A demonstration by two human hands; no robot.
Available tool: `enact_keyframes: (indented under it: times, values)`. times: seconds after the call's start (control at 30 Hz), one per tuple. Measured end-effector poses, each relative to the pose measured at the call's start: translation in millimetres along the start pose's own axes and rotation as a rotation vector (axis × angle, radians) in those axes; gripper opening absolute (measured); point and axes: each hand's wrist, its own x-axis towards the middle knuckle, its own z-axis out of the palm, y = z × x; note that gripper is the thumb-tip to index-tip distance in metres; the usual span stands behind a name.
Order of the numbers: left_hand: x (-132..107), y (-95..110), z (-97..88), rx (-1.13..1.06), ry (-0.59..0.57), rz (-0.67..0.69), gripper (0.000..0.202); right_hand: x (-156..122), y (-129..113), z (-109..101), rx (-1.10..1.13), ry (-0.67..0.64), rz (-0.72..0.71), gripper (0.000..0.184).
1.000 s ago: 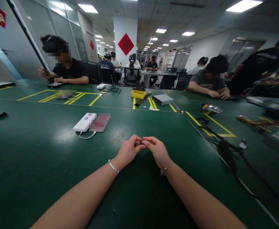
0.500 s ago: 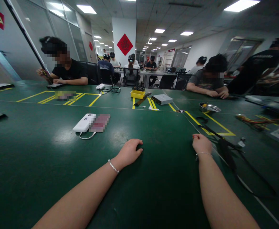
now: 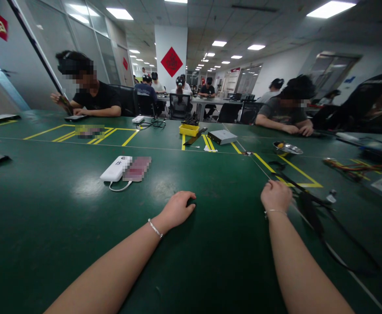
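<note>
My left hand rests on the green table, thumb and fingers apart with nothing between them. Up and to its left lies a white power bank marked 15, with a short white cable running toward a pixelated flat object beside it. My right hand lies on the table farther right, its fingers curled in and partly turned out of sight; nothing shows in it. Just right of that hand is a black strap, trailing toward the lower right.
Farther back stand a yellow tray with black items, a grey box and a metal dish. Yellow tape marks the table. Coloured wires lie at right. Two people sit across the table; others are behind.
My right hand has shifted slightly left and turned a little, its fingers still curled. My left hand has stayed put. A person at the far right has moved farther right.
</note>
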Motion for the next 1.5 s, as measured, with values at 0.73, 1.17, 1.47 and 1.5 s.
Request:
enact_keyframes:
  times: [0.73,1.17,1.47,1.5]
  values:
    - [-1,-3,1.7,0.189,-0.1,0.075,0.04,-37,-82,-11,-0.026,-0.187,-0.343,0.042]
    - [-2,-7,1.5,0.212,-0.114,0.107,0.043,-3,15,-11,-0.209,-0.225,0.335,0.046]
    - [-1,-7,1.5,0.239,-0.124,0.125,0.044,1,13,-15,-0.231,-0.3,0.288,0.039]
    - [-1,-7,1.4,0.245,-0.127,0.127,0.044,0,12,-16,-0.239,-0.31,0.296,0.04]
